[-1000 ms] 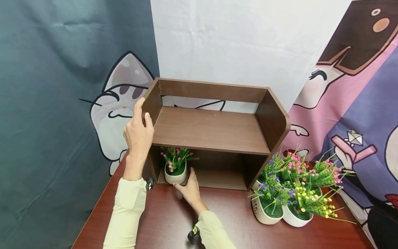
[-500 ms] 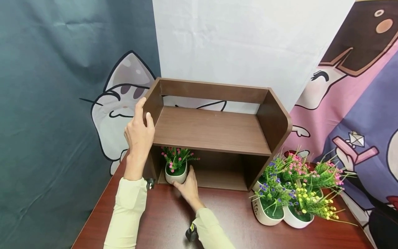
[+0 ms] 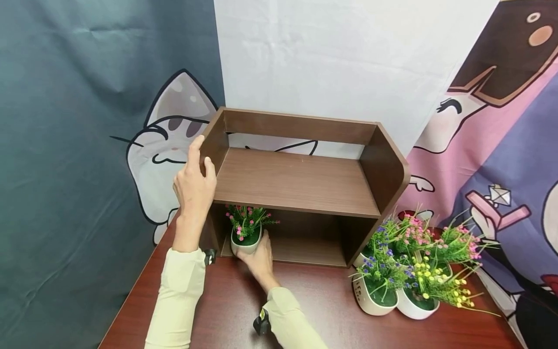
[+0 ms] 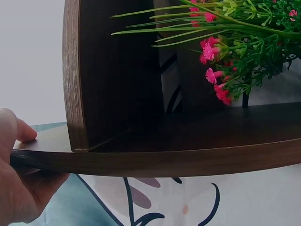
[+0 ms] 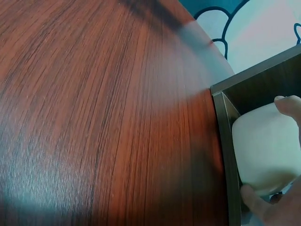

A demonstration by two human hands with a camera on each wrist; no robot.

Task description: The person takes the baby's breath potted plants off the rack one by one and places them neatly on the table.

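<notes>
A two-tier brown wooden shelf (image 3: pixel 296 179) stands on the table. My left hand (image 3: pixel 194 186) grips its left side panel, thumb and fingers on opposite faces in the left wrist view, where the panel edge (image 4: pixel 188 162) runs across. In the lower compartment, at the left end, is a potted plant with pink flowers (image 3: pixel 246 224) in a white pot (image 5: pixel 265 146). My right hand (image 3: pixel 260 260) holds this pot from the front and right, thumb on one side and fingers on the other. The upper tier partly hides the plant's top.
Several more potted plants with blue, pink and yellow flowers (image 3: pixel 407 271) cluster on the reddish-brown table (image 3: pixel 235 310), to the right of the shelf. A printed cloth backdrop (image 3: pixel 340 58) hangs close behind and at both sides.
My right hand has shifted slightly left and closer, its thumb reaching further around the front of the pot. The left hand keeps its place on the shelf panel.
</notes>
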